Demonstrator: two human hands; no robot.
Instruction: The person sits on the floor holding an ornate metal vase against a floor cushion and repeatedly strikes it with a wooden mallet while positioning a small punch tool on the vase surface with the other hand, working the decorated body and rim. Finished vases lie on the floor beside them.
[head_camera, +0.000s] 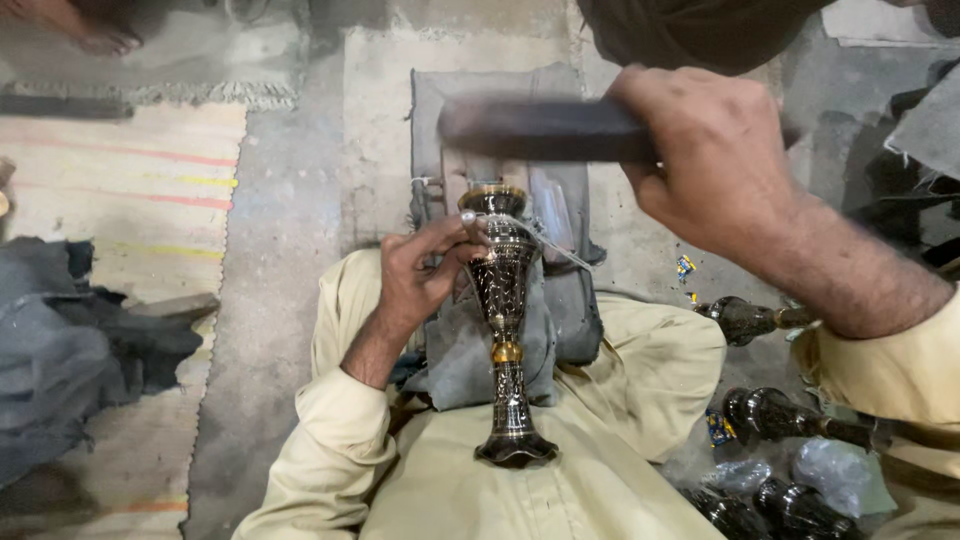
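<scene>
Gripping near the top of a dark engraved metal vase (505, 320), the left hand (425, 270) has its fingers closed around the neck just below the brass-coloured rim, thumb side pressed to the metal. A thin metal tool (545, 243) is pinched at the fingertips there, its shaft running out to the right of the grip. Below the grip the vase slopes down across a grey cloth pad (465, 340) to its flared foot, resting on the lap. Above and right of that grip, the right hand (715, 160) is fisted tight around a dark bar-shaped tool (535, 130), blurred, raised clear of the vase rim. Right of the lap, several similar dark vases (770, 415) lie on the concrete floor (290, 200). Left, a striped mat (130, 190).
</scene>
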